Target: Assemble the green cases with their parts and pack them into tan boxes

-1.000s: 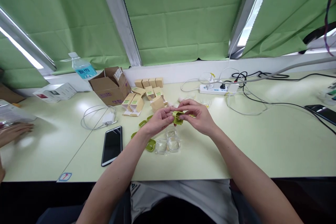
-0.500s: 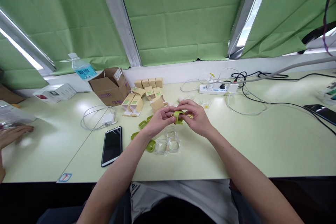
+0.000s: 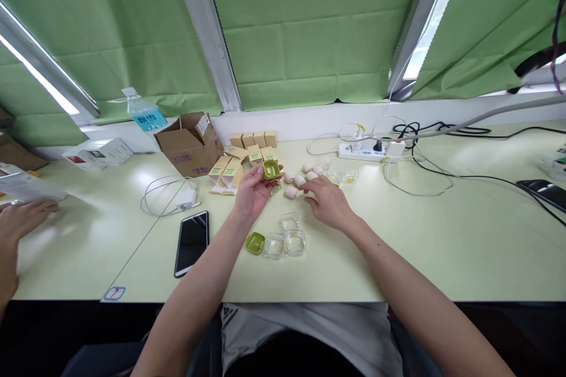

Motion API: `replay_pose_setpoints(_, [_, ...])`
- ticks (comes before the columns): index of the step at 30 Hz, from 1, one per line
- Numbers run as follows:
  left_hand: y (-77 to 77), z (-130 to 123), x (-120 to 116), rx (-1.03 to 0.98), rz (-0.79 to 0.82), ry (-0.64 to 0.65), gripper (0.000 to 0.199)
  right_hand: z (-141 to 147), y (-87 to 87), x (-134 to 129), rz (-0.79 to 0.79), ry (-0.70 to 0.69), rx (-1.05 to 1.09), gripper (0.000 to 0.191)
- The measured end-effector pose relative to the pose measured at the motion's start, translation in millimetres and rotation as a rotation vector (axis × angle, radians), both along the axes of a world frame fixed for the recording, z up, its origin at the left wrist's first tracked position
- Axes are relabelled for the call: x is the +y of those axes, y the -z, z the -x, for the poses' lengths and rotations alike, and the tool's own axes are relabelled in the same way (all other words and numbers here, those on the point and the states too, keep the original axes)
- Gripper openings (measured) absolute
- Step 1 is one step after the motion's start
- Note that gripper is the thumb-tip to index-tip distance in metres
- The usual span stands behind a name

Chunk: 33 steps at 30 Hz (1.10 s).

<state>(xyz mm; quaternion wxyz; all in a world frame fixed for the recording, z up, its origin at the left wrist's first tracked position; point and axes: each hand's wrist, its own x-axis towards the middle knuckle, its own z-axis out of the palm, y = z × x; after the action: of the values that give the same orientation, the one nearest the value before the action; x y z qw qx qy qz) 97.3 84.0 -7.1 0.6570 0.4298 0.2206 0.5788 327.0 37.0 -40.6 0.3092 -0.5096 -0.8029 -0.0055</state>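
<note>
My left hand (image 3: 253, 194) is closed around a small green square cup (image 3: 271, 169), its hollow side facing me; something pale lies inside it. My right hand (image 3: 329, 203) has its fingers stretched out and thumb apart, with the fingertips beside several pale pink, stubby pieces (image 3: 290, 192) on the table. Whether it touches one, I cannot tell. Below the hands, clear square containers (image 3: 295, 242) stand together, and another green cup (image 3: 255, 243) lies just left of them. More clear pieces (image 3: 350, 177) rest beyond my right hand.
Small tan boxes (image 3: 232, 172) and an open cardboard box (image 3: 190, 147) stand at the back left. A phone (image 3: 191, 244) and a white charger (image 3: 186, 198) lie left of my arm. Behind sits a power strip (image 3: 360, 152) with cables. Another person's hand (image 3: 29, 218) is far left.
My hands have moved apart. My left hand turned the green cup hollow side toward me and shifted left; my right hand left the cup and reached to the pale pieces.
</note>
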Motion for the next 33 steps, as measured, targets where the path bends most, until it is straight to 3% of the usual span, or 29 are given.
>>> replay_pose_setpoints(6, [2.2, -1.3, 0.4, -0.037, 0.055, 0.037, 0.030, 23.7, 14.2, 12.2, -0.067, 0.051, -0.241, 0.058])
replay_pose_setpoints(10, [1.0, -2.7, -3.6, -0.057, 0.053, 0.108, 0.037, 31.9, 21.1, 17.5, -0.047, 0.013, -0.322, 0.045])
replay_pose_setpoints(15, [-0.4, -6.4, -9.5, -0.046, -0.009, 0.160, 0.043, 32.3, 25.0, 22.3, 0.036, 0.039, -0.253, 0.030])
replay_pose_setpoints(18, [-0.8, -7.8, -10.8, -0.044, -0.038, 0.183, 0.046, 28.4, 21.5, 24.8, 0.033, 0.037, -0.012, 0.034])
replay_pose_setpoints(23, [0.7, -10.2, -10.5, -0.007, -0.080, 0.151, 0.047, 15.6, -2.6, 16.5, -0.056, 0.009, 0.782, 0.048])
replay_pose_setpoints(25, [2.5, -12.6, -11.1, 0.018, -0.105, 0.117, 0.047, 11.7, -15.5, 7.5, 0.013, -0.079, 0.983, 0.046])
replay_pose_setpoints(28, [5.7, -17.1, -13.3, 0.085, -0.164, 0.076, 0.047, 10.3, -31.0, -6.6, 0.165, -0.196, 1.159, 0.047])
replay_pose_setpoints(33, [8.8, -21.5, -16.9, 0.238, -0.278, -0.047, 0.048, 13.8, -39.5, -16.1, 0.337, -0.254, 1.204, 0.050])
